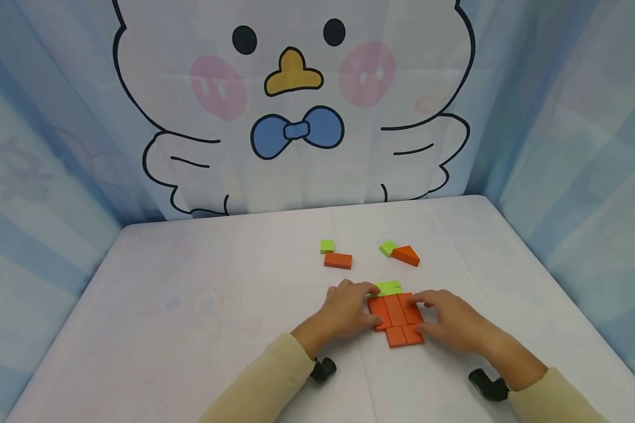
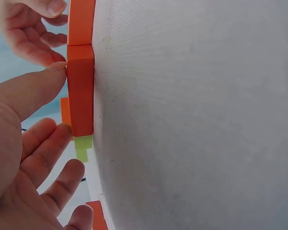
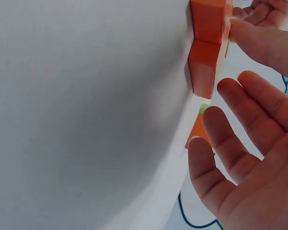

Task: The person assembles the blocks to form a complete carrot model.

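Observation:
In the head view, several orange blocks (image 1: 395,310) lie flat side by side, two shorter ones (image 1: 395,336) on their near side and light green pieces (image 1: 388,288) on their far side. My left hand (image 1: 346,308) is at the group's left edge; in the left wrist view its thumb and a fingertip touch an orange block (image 2: 80,93), other fingers loosely spread. My right hand (image 1: 452,320) is at the right edge. The right wrist view shows its thumb against an orange block (image 3: 210,21), its other fingers relaxed and apart from the blocks.
Farther back on the white table (image 1: 190,305) lie a green square (image 1: 327,246) beside an orange rectangle (image 1: 338,261), and another green piece (image 1: 387,248) touching an orange triangular block (image 1: 406,255). A patterned curtain (image 1: 296,176) hangs behind the table and along both sides.

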